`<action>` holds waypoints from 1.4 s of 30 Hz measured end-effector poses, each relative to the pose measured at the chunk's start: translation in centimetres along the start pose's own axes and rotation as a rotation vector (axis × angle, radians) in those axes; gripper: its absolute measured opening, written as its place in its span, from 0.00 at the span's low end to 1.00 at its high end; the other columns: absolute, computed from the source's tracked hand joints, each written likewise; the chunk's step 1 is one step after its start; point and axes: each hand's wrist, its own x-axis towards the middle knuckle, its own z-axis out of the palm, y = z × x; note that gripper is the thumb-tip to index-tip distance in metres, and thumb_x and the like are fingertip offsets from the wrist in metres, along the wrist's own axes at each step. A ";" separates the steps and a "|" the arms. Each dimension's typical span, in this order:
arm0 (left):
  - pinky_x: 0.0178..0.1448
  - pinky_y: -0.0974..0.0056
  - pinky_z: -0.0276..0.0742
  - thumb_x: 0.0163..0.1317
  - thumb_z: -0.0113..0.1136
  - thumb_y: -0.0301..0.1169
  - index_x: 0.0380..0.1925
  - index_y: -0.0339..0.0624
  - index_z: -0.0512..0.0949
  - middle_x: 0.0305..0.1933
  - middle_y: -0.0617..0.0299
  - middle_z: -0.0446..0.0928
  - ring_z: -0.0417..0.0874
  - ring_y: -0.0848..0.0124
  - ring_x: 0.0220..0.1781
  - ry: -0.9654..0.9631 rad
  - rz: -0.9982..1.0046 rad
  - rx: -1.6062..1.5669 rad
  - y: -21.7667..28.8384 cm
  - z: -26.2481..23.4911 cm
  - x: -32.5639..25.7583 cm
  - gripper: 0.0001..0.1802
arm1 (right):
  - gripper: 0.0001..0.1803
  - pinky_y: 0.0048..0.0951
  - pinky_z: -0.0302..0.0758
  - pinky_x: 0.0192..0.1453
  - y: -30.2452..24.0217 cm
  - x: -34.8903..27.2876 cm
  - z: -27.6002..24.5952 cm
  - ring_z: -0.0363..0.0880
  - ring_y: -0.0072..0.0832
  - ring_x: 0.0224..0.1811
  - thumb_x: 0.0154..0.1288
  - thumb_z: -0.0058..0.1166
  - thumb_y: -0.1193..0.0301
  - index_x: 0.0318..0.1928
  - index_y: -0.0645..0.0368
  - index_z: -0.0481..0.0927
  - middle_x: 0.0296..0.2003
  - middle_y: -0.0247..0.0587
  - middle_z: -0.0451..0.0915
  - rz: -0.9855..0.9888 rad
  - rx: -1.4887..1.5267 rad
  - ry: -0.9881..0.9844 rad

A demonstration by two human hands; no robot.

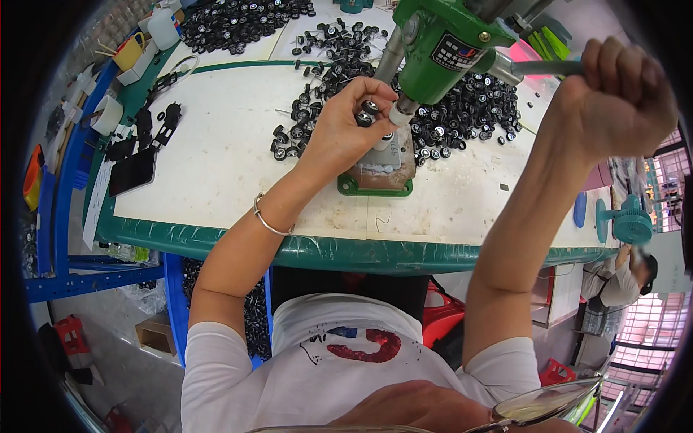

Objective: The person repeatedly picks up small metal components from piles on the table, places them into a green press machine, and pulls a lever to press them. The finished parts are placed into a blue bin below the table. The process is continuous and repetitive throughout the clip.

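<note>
My left hand (345, 130) is closed around a few small black toy wheels (369, 107) with silvery hubs. Its fingertips reach the white tip (399, 114) under the ram of a green hand press (432, 66). Beneath them is the press's grey metal base plate (384, 173); what lies right under the tip is partly hidden by my fingers. Out to the right, my right hand (619, 97) is raised, its fingers wrapped round the end of the press's lever (545, 68).
Heaped black wheels (473, 108) surround the press, with another pile (234, 25) at the back left. Black parts and a dark phone (133, 172) lie on the left. A blue bin (175, 303) stands below the table edge. Right of the table are a teal fan (632, 222) and another person (613, 281).
</note>
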 end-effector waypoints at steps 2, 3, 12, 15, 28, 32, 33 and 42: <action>0.54 0.70 0.70 0.49 0.68 0.23 0.44 0.39 0.75 0.37 0.67 0.77 0.76 0.78 0.41 0.000 -0.026 -0.001 0.1 -0.1 -0.2 0.20 | 0.14 0.25 0.41 0.21 -0.1 -0.5 0.1 0.39 0.19 0.15 0.55 0.45 0.67 0.17 0.53 0.59 0.13 0.27 0.48 -0.033 -0.019 0.019; 0.54 0.70 0.70 0.50 0.68 0.23 0.45 0.39 0.75 0.37 0.67 0.77 0.76 0.79 0.42 0.000 -0.039 0.001 0.1 -0.1 -0.2 0.20 | 0.14 0.25 0.41 0.21 -0.1 -0.6 0.3 0.39 0.19 0.15 0.55 0.46 0.67 0.17 0.53 0.59 0.13 0.28 0.48 -0.042 -0.022 0.025; 0.31 0.77 0.66 0.52 0.67 0.23 0.46 0.41 0.78 0.36 0.70 0.78 0.71 0.85 0.31 -0.016 -0.168 -0.015 0.5 0.3 0.2 0.19 | 0.10 0.20 0.49 0.19 5.6 5.4 -4.2 0.51 0.15 0.15 0.64 0.51 0.65 0.27 0.54 0.69 0.16 0.24 0.58 0.301 0.285 -0.141; 0.24 0.78 0.59 0.51 0.67 0.21 0.47 0.41 0.78 0.35 0.70 0.77 0.68 0.85 0.25 0.024 -0.241 -0.175 -0.3 -0.4 0.4 0.20 | 0.10 0.16 0.48 0.13 6.6 4.5 0.5 0.52 0.10 0.12 0.64 0.57 0.62 0.30 0.49 0.71 0.16 0.19 0.59 0.375 -0.069 -0.006; 0.28 0.73 0.79 0.59 0.55 0.24 0.40 0.36 0.73 0.32 0.58 0.76 0.76 0.71 0.26 0.354 -0.651 -0.841 0.9 -6.4 -1.4 0.09 | 0.12 0.18 0.62 0.22 6.9 0.1 -1.6 0.65 0.18 0.17 0.70 0.47 0.61 0.34 0.55 0.75 0.21 0.26 0.68 0.620 -0.162 0.003; 0.20 0.74 0.68 0.54 0.64 0.25 0.42 0.34 0.76 0.24 0.63 0.75 0.72 0.77 0.18 0.139 -0.613 -0.302 1.1 -6.8 -2.6 0.14 | 0.20 0.20 0.71 0.34 7.6 -3.0 -10.4 0.76 0.20 0.32 0.66 0.53 0.58 0.49 0.61 0.78 0.35 0.33 0.79 0.741 -0.329 -0.120; 0.19 0.74 0.65 0.53 0.66 0.26 0.42 0.34 0.76 0.23 0.64 0.75 0.72 0.78 0.17 0.021 -0.564 -0.133 0.4 -7.3 -3.1 0.15 | 0.15 0.19 0.72 0.32 6.5 -5.1 -10.5 0.78 0.19 0.32 0.65 0.55 0.62 0.44 0.60 0.80 0.34 0.34 0.80 0.783 -0.412 -0.144; 0.27 0.70 0.70 0.51 0.67 0.24 0.38 0.39 0.80 0.26 0.61 0.78 0.76 0.76 0.22 0.024 0.038 0.817 -2.4 -4.4 -4.0 0.12 | 0.10 0.31 0.74 0.39 4.6 -18.8 -12.5 0.77 0.29 0.32 0.61 0.57 0.67 0.44 0.49 0.78 0.38 0.34 0.74 0.668 -0.980 -0.966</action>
